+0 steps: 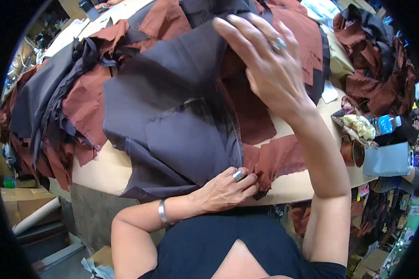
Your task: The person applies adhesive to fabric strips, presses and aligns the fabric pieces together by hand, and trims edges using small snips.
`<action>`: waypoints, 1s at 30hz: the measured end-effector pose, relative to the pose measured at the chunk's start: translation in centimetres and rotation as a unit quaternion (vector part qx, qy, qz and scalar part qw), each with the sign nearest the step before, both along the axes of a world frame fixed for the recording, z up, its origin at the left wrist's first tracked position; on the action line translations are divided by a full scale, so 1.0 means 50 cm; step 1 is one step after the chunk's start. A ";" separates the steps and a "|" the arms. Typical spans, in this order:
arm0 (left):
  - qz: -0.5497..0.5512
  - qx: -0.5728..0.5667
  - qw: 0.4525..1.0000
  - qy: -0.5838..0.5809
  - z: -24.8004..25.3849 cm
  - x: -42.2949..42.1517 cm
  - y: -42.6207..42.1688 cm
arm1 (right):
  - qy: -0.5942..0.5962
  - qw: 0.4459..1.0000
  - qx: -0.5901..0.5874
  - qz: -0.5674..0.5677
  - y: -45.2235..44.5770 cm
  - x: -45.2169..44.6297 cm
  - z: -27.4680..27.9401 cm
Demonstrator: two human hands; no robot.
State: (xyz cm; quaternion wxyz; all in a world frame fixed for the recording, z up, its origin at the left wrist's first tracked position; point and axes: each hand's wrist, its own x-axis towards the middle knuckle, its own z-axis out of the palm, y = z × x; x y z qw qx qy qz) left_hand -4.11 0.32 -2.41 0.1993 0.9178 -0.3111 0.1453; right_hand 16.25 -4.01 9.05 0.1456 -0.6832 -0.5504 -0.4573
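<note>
A large dark grey piece of cloth [172,93] with frayed edges spreads in front of me over reddish-brown cloth. A darker patch lies on its middle. My left hand [230,188], wearing a ring and a bracelet, is closed on the cloth's near right corner by the table edge. Up at the far right corner, my right hand [272,65] has its fingers stretched out, slightly blurred, with the index fingertip beside the cloth's edge. Reddish-brown cloth [251,111] shows under and to the right of the dark piece, partly beneath my right forearm.
Dark and brown cloth pieces [79,93] heap at the left, hanging over the table [102,169]. Another cloth heap [372,65] sits at the far right. A brown mug [352,151], a grey box-like object [386,159] and a blue-labelled bottle [388,124] stand right. Cardboard [30,204] lies lower left.
</note>
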 end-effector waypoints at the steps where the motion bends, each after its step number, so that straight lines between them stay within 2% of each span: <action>1: 0.003 -0.005 1.000 -0.009 -0.003 0.000 0.002 | -0.045 0.999 -0.009 -0.025 0.040 0.010 0.016; 2: 0.004 -0.010 1.000 -0.016 -0.004 0.001 0.003 | -0.088 0.995 -0.016 -0.051 0.072 0.021 0.031; 4: 0.001 -0.013 1.000 -0.013 -0.005 0.001 0.004 | -0.019 0.997 -0.041 0.055 0.138 0.076 0.021; 5: 0.000 -0.016 1.000 -0.010 -0.004 0.002 0.007 | -0.003 0.997 -0.062 0.046 0.148 0.088 0.028; 6: -0.008 -0.017 1.000 -0.018 -0.003 0.006 0.009 | 0.014 0.996 -0.082 0.038 0.157 0.100 0.035; 8: -0.024 -0.023 0.999 -0.029 -0.003 0.008 0.015 | -0.012 0.990 -0.115 -0.077 0.141 0.105 0.068; 10: -0.043 -0.053 0.997 -0.031 0.019 0.016 0.032 | -0.041 0.990 -0.065 -0.115 0.072 0.111 0.116; 12: -0.030 -0.019 0.999 -0.007 0.053 0.026 0.072 | 0.018 0.993 -0.032 -0.115 -0.007 0.107 0.157; 15: 0.093 0.068 0.993 -0.013 0.124 0.042 0.137 | 0.267 0.959 0.022 -0.094 -0.121 0.041 0.216; 16: 0.146 0.092 0.985 -0.017 0.147 0.043 0.162 | 0.269 0.953 0.058 -0.127 -0.168 0.088 0.185; 18: 0.267 0.156 0.951 0.019 0.189 0.036 0.218 | 0.276 0.959 0.020 -0.058 -0.201 0.046 0.153; 19: 0.302 0.146 0.942 0.016 0.206 0.030 0.249 | 0.308 0.951 0.002 -0.021 -0.198 0.011 0.127; 21: 0.388 0.161 0.907 0.016 0.236 0.007 0.306 | 0.298 0.952 -0.021 0.064 -0.169 -0.022 0.065; 22: 0.439 0.184 0.879 0.020 0.247 -0.007 0.333 | 0.256 0.960 -0.028 0.110 -0.156 -0.025 0.038; 25: 0.511 0.221 0.829 0.056 0.256 -0.060 0.418 | 0.297 0.947 -0.035 0.117 -0.123 -0.036 -0.001; 28: 0.535 0.257 0.801 0.074 0.215 -0.111 0.488 | 0.207 0.968 -0.016 0.142 -0.066 -0.027 -0.015; 30: 0.525 0.245 0.810 0.094 0.181 -0.136 0.527 | 0.225 0.964 -0.042 0.131 -0.022 -0.014 -0.038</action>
